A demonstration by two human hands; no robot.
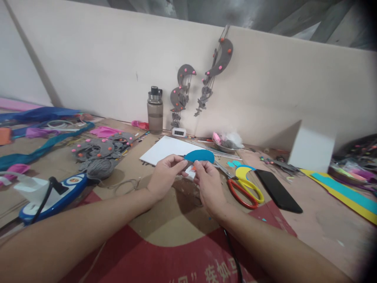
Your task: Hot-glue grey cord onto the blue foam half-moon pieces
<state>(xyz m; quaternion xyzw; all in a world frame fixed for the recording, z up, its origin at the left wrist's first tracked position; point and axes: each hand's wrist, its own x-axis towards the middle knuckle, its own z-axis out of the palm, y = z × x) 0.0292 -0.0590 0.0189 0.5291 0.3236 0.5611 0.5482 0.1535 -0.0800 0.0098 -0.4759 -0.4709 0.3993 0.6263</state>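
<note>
Blue foam crescent [200, 155], cut to shape, held above the tabletop [309, 220] at centre, pinched from both ends. Left hand [165, 175]: grip narrow, thumb and forefinger closed on the crescent's 9 o'clock tip. Right hand [207, 182]: grip likewise closed on the lower edge toward 5 o'clock, with a small orange bit just beneath the fingers, too small to identify.

Judged stage: cutting of this piece done, scissors laid down; no pompoms or strings on it, so decoration and hanging appear to be left.

White sheet [167, 151] just behind the crescent, at 11 o'clock. Scissors [243, 190] with red and yellow handles, lying near at 3 o'clock, beside yellow and blue offcuts [244, 169]. Black phone [278, 191] further toward 3 o'clock. Grey yarn ball [100, 168] and grey felt crescents with pink dots [101, 146] at 9 o'clock, well apart. Blue-and-white glue gun [53, 196] at 8 o'clock. Bottle [154, 111] at 11 o'clock against the wall. Finished grey hanging ornaments [219, 63] on the wall at 12 o'clock. White box [311, 151] and coloured foam strips [347, 194] at 2 to 3 o'clock.
</note>
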